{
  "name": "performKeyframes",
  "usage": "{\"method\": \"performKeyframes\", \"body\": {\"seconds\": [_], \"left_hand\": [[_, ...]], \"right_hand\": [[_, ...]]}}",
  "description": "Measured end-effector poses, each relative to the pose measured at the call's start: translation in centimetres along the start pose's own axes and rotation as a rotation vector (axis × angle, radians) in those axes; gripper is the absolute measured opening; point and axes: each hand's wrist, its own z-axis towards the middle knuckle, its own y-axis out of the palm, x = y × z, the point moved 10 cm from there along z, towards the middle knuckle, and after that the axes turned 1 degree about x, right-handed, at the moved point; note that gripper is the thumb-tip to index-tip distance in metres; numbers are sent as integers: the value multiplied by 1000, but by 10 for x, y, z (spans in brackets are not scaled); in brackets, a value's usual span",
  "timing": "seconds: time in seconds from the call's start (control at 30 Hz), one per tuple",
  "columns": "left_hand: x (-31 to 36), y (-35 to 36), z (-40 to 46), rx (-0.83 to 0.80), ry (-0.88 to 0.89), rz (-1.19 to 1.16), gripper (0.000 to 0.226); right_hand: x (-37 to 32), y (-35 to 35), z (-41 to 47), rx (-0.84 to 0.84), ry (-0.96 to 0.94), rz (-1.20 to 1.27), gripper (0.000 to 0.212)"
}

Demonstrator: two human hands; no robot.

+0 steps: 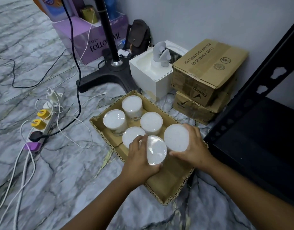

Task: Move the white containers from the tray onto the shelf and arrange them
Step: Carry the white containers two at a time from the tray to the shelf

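A person's two bare forearms reach forward from the bottom of the frame over a marble-patterned floor (43,163). The left hand (139,161) curls round a clear-lidded white container (155,149) that tilts toward the camera, thumb and fingers wrapped on its sides. Just to its right, the right hand (194,146) grips a second white container (176,137), fingers round its far side and thumb under its near edge. The two held containers sit touching or nearly so, above the near-right part of a shallow cardboard tray (169,188).

Beyond the left hand, four more white containers stand upright in the tray: one just past the fingertips (132,136), one beyond the gap between the hands (151,122), one farther left (114,118) and one at the tray's far end (132,104).

To the right of the right hand stands a black metal shelf (259,130), its deck dark. Past the tray are a white square box (151,77) with a small grey fan (162,54) on it, two stacked Rexona cartons (207,70), a black fan stand (108,70) and a purple "Follow Me" box (93,40). Well left of the hands lies a power strip (41,125) with yellow plugs and white cables.
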Motion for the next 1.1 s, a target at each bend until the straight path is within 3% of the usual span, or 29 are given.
{"method": "performKeyframes", "body": {"seconds": [0.27,0.47,0.63,0.83,0.97,1.1], "left_hand": [[7,-44,-12,187,-19,-298,106],[1,-44,-17,174,-107,-391,102],[-16,-35,-18,145,-212,-495,115],[-30,-22,-17,114,-311,-591,99],[-28,-14,-19,86,-328,-787,71],[-26,-9,-22,79,-324,-862,78]], "right_hand": [[-25,-29,-18,145,-4,203,112],[-35,-26,-19,147,-42,266,103],[-32,-17,-21,82,-23,309,100],[-26,-13,-21,67,-12,326,100],[-24,-15,-22,67,19,348,99],[-23,-17,-21,65,35,328,102]]}}
